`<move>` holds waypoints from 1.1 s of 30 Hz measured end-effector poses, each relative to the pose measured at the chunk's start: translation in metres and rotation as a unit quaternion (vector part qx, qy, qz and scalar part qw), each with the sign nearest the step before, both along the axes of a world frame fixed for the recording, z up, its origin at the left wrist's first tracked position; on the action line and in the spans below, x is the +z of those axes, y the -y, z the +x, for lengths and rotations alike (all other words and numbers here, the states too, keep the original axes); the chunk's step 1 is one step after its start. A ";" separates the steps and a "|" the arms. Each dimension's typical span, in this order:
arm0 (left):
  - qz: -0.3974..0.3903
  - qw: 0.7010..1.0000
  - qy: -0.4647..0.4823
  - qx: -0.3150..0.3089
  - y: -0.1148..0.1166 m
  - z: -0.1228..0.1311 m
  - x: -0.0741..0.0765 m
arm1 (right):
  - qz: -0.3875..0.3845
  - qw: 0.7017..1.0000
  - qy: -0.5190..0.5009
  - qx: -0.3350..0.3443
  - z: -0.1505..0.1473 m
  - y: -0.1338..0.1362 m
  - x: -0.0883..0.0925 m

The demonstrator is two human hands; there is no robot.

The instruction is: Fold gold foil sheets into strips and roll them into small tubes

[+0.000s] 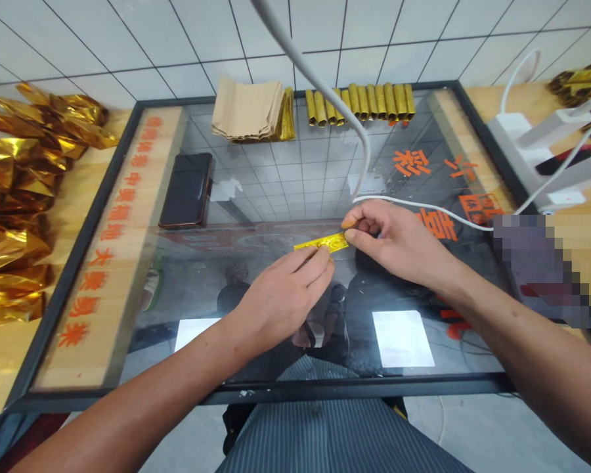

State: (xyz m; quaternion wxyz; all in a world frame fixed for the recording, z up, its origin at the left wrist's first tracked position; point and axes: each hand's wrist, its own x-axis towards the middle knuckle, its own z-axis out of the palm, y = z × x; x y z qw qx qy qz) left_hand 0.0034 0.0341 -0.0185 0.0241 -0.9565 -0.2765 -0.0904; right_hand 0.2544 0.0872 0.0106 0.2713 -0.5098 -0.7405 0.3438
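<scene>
To the right of the phone [186,190], I have the gold foil strip [335,242] pinched at one end by the right hand [396,240], the left hand [284,295] touching it, gripping or pressing I cannot tell, and uneven tension might crease it.

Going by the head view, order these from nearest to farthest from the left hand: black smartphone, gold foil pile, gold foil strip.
1. Gold foil strip: at the left hand's fingertips.
2. Black smartphone: left, on the glass.
3. Gold foil pile: far left, outside the black frame.
</scene>
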 end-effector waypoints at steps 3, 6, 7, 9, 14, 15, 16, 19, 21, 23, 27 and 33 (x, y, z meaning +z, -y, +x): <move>-0.009 1.000 -0.003 0.005 0.000 0.001 0.001 | 0.041 0.999 0.035 -0.007 -0.006 0.003 -0.003; -0.015 1.000 0.007 0.007 0.000 0.002 0.004 | 0.058 0.996 0.065 -0.004 -0.009 0.004 -0.006; -0.017 1.000 0.012 0.007 0.000 0.003 0.005 | 0.056 0.996 0.070 -0.001 -0.009 0.004 -0.006; -0.020 1.000 0.020 0.008 0.000 0.003 0.006 | 0.051 0.996 0.072 0.007 -0.008 0.003 -0.006; -0.021 1.000 0.009 0.009 0.000 0.004 0.008 | 0.026 0.998 0.062 -0.003 -0.008 -0.001 -0.005; -0.022 1.000 0.004 0.009 0.000 0.004 0.007 | 0.025 0.997 0.066 -0.008 -0.008 -0.001 -0.005; -0.024 1.000 0.000 0.011 0.000 0.004 0.007 | 0.028 0.997 0.072 -0.012 -0.009 -0.002 -0.005; -0.029 0.999 -0.004 0.014 0.001 0.004 0.006 | 0.042 0.995 0.093 -0.022 -0.012 -0.001 -0.006; -0.030 0.999 -0.001 0.014 0.001 0.005 0.006 | 0.041 0.994 0.098 -0.025 -0.013 -0.001 -0.006; -0.031 0.999 -0.003 0.016 0.002 0.005 0.007 | 0.035 0.995 0.095 -0.022 -0.014 -0.001 -0.005; -0.020 1.000 0.001 0.018 0.001 0.006 0.009 | 0.027 0.995 0.097 -0.024 -0.017 -0.002 -0.003; -0.005 1.000 0.027 0.011 0.002 0.005 0.006 | 0.010 0.998 0.063 -0.004 -0.013 -0.004 -0.003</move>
